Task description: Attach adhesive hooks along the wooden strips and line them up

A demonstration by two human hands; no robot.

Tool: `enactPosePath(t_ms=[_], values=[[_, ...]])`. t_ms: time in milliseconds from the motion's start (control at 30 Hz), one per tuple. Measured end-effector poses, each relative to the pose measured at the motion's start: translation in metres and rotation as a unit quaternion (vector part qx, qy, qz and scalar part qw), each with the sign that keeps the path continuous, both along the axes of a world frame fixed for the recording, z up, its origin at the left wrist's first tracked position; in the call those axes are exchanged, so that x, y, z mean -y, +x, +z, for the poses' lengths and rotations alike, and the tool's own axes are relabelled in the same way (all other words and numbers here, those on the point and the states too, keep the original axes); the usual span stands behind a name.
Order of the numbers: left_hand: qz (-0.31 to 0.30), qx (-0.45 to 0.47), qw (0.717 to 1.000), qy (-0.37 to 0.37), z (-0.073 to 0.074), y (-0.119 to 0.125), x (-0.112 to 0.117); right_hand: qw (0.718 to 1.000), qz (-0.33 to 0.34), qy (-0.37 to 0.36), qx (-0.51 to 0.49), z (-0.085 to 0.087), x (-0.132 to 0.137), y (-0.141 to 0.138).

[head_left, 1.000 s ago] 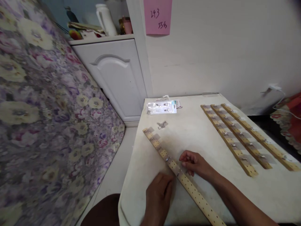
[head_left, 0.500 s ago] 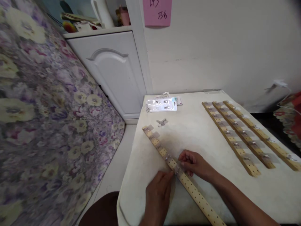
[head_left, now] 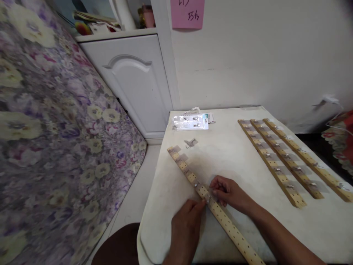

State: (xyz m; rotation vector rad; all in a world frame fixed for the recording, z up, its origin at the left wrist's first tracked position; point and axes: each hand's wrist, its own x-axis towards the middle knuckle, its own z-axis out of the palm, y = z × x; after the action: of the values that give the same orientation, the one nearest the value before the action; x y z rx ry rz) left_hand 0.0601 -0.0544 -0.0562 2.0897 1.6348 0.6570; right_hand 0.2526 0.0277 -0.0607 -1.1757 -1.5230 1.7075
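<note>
A long wooden strip with rows of holes [head_left: 187, 173] lies slantwise on the white table [head_left: 228, 154]. Small metal hooks with clear pads sit along its upper part. My left hand [head_left: 186, 229] is curled, fingertips pressed on a hook at the strip's near edge. From the far side my right hand [head_left: 228, 193] pinches the same spot, fingers bent onto the strip. What sits between the fingertips is too small to name beyond a small metal hook.
Three finished wooden strips with hooks [head_left: 286, 162] lie side by side at the right. A clear pack of hooks [head_left: 190, 122] and a loose hook [head_left: 190, 143] lie at the table's far left. A flowered mattress [head_left: 55, 129] leans at left beside a white cabinet [head_left: 135, 81].
The view has shifted down slightly. My left hand's fingertips moved up onto the strip to meet my right hand; the strip stayed in place.
</note>
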Motion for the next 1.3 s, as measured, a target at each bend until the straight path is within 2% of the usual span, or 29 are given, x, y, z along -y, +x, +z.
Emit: enactPosePath(t_ms=[100, 300, 467, 700, 1000, 1300], values=[[0.007, -0.018, 1.000, -0.010, 0.002, 0.001, 0.000, 1.000, 0.003, 0.000, -0.001, 0.000, -0.001, 0.000], [-0.008, -0.028, 0.999, 0.019, -0.001, 0.000, 0.000, 1.000, 0.003, -0.002, -0.003, -0.002, 0.000, 0.001], [0.002, -0.030, 0.999, -0.011, 0.001, 0.002, 0.001, 1.000, 0.002, 0.000, -0.006, -0.003, 0.000, 0.000], [0.038, 0.046, 0.997, -0.039, 0.009, 0.005, 0.000, 1.000, 0.003, 0.005, 0.009, -0.001, 0.001, 0.000], [0.074, 0.063, 0.995, -0.013, -0.001, 0.009, 0.000, 0.996, -0.005, 0.067, 0.060, -0.002, 0.002, 0.001], [0.035, 0.014, 0.999, -0.004, 0.004, 0.006, 0.000, 0.992, -0.017, 0.089, 0.093, 0.002, 0.002, -0.001]])
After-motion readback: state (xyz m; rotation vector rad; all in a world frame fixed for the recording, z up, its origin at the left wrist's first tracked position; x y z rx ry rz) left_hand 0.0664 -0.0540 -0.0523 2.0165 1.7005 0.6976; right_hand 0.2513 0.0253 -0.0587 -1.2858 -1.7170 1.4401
